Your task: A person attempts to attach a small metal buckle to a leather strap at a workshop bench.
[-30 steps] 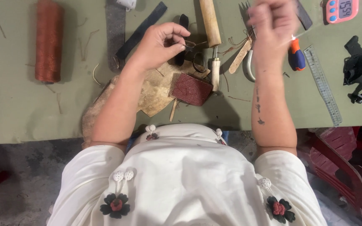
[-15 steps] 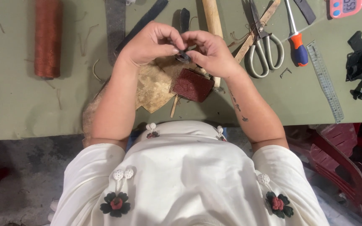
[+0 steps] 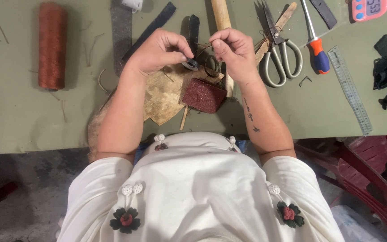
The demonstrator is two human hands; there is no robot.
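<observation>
Both hands pinch a small dark piece (image 3: 190,64).

Small dark piece pinched over the green table

The small dark piece (image 3: 191,64) is held at the left hand's (image 3: 157,51) fingertips, above the tan leather scrap (image 3: 164,96), with the dark red sandpaper block (image 3: 204,95) at its five o'clock. A thin thread (image 3: 204,47) (hard to make out) runs from it toward two o'clock, into the right hand's (image 3: 231,51) pinched fingers.
</observation>
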